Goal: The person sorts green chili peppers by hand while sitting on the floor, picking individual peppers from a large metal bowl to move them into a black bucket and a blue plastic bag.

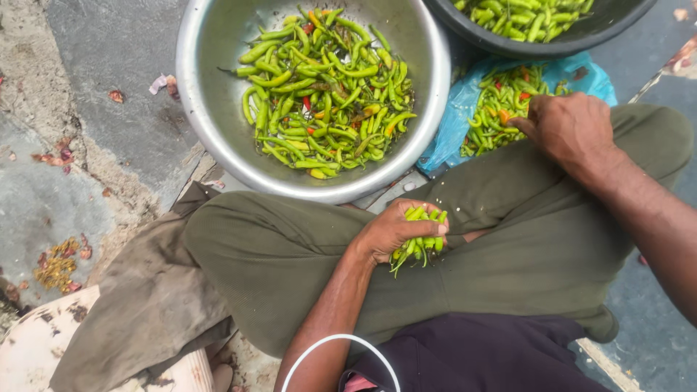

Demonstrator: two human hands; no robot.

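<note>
Chillies fill the left hand (392,234) — a bunch of green chillies (420,243) gripped in curled fingers, held over the lap of the olive-green trousers (305,254). The bunch lies roughly aligned: long axes run from the upper right, where blunt ends show above the fingers, down to the lower left, where thin tips fan out below the palm.

The right hand (570,129) reaches toward the top right, knuckles up, fingers bent down into a loose heap of chillies (501,109) on a blue plastic sheet (454,123); whether it has pinched any cannot be told, since the fingertips are hidden.

Just beyond the left knee stands a large steel bowl (210,80), its floor covered with green chillies and a few red and orange ones lying every which way. A dark bowl (573,40) at the top edge, touching the steel one, holds more green chillies. Grey stone ground (102,65) — scattered with dried red scraps — lies to the left.
</note>
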